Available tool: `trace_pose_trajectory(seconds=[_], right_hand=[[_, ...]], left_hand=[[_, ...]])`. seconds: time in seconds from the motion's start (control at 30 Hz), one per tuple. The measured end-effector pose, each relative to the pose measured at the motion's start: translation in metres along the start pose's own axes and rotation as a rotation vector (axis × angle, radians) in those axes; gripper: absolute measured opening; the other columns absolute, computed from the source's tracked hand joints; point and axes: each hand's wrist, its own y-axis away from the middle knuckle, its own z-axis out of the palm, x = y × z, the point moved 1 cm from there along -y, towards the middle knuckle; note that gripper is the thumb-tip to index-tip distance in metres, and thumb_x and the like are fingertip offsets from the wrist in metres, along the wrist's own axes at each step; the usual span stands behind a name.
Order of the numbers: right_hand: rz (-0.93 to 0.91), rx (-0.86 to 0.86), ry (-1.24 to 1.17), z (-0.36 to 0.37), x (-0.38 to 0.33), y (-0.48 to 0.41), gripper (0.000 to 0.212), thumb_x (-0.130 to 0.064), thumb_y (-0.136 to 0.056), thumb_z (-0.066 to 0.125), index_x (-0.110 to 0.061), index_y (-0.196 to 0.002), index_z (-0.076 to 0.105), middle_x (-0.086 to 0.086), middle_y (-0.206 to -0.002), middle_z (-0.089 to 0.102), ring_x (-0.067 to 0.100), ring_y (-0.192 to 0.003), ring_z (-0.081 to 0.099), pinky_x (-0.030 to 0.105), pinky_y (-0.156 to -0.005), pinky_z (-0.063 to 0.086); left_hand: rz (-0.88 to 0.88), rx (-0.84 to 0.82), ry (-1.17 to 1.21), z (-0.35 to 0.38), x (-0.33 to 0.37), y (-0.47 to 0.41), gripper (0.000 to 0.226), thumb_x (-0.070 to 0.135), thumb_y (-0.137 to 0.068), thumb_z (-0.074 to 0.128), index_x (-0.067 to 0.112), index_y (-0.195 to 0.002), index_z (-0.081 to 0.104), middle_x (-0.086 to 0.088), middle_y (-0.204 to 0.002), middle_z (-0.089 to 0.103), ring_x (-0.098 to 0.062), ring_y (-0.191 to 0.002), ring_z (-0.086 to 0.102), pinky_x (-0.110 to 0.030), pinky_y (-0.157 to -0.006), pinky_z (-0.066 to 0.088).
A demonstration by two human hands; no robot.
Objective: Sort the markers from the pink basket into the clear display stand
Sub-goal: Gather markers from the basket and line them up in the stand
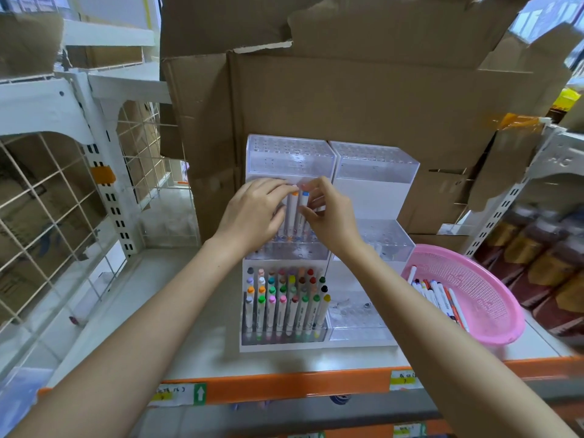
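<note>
Shelf space holds the clear stand. At its middle tier the left hand pinches an upright orange-capped marker, and the right hand pinches the blue-capped marker beside it. Sorted markers fill the front tier. Loose markers lie in the pink basket at right, with cardboard boxes behind.

Arms reach forward — left hand and right hand close together, each in pinching grip.

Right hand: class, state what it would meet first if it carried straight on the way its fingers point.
The right hand points up-left at the blue-capped marker, which its fingers seem to touch; the orange-capped marker and left hand lie beyond, though depth is unclear.
</note>
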Motion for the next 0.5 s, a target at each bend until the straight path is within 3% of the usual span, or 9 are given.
trace_pose_trajectory(seconds=[0.17, 0.27, 0.4, 0.5], right_hand=[[0.070, -0.010, -0.022, -0.0033, -0.0030, -0.0039, 0.028, 0.001, -0.083, 0.069, -0.012, -0.104, 0.059, 0.003, -0.082, 0.058, 0.007, -0.066, 0.058, 0.010, -0.062, 0.046], [0.075, -0.016, -0.022, -0.0043, -0.0027, -0.0058, 0.028, 0.003, -0.081, 0.070, -0.013, -0.103, 0.061, 0.008, -0.085, 0.064, 0.016, -0.073, 0.064, 0.025, -0.069, 0.054], [0.078, -0.024, -0.013, -0.0044, -0.0017, -0.0067, 0.026, 0.006, -0.081, 0.069, -0.012, -0.100, 0.064, 0.010, -0.091, 0.069, 0.019, -0.077, 0.066, 0.027, -0.074, 0.056], [0.073, -0.030, 0.024, -0.0051, -0.0019, -0.0072, 0.023, 0.003, -0.083, 0.068, -0.009, -0.103, 0.065, 0.006, -0.081, 0.066, 0.020, -0.075, 0.066, 0.025, -0.072, 0.054]], left_hand=[[-0.012, 0.004, 0.011, -0.0009, 0.0003, -0.0001, 0.036, 0.011, -0.087, 0.060, 0.016, -0.123, 0.062, -0.002, -0.122, 0.063, -0.018, -0.117, 0.055, -0.034, -0.102, 0.040], [-0.024, 0.005, 0.019, -0.0009, 0.0014, -0.0009, 0.035, 0.011, -0.087, 0.059, 0.016, -0.122, 0.062, -0.002, -0.122, 0.063, -0.019, -0.116, 0.055, -0.035, -0.100, 0.041], [-0.039, 0.017, 0.030, 0.0004, 0.0027, -0.0013, 0.034, 0.011, -0.087, 0.059, 0.015, -0.121, 0.063, -0.002, -0.120, 0.064, -0.020, -0.115, 0.056, -0.036, -0.099, 0.041], [-0.045, 0.017, 0.026, 0.0022, 0.0036, -0.0011, 0.035, 0.011, -0.087, 0.058, 0.015, -0.121, 0.062, -0.002, -0.121, 0.064, -0.020, -0.115, 0.055, -0.037, -0.100, 0.041]])
